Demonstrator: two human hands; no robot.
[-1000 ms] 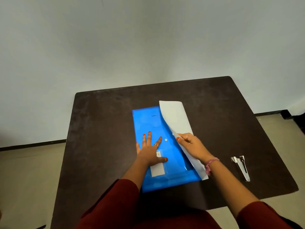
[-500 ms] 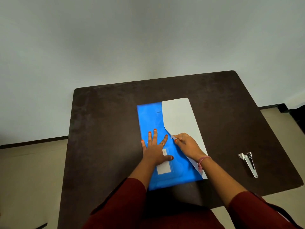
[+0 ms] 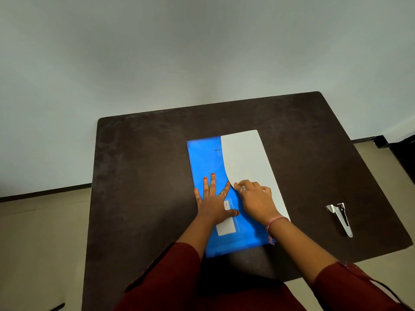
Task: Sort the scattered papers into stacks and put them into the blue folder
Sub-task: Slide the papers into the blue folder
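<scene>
Folder (image 3: 206, 167), blue, lies lengthwise mid-counter (image 3: 139, 176), a white label on its near part. Left hand (image 3: 213, 202) presses flat on it, fingers spread straight, holding nothing. Right hand (image 3: 254, 199) rests just beside, fingers curled at the curved edge of the white paper (image 3: 246, 158) that overlaps the folder's right side; whether this grip pinches the sheet, I cannot tell. Metal stapler (image 3: 340, 217) lies well apart, near right.
</scene>
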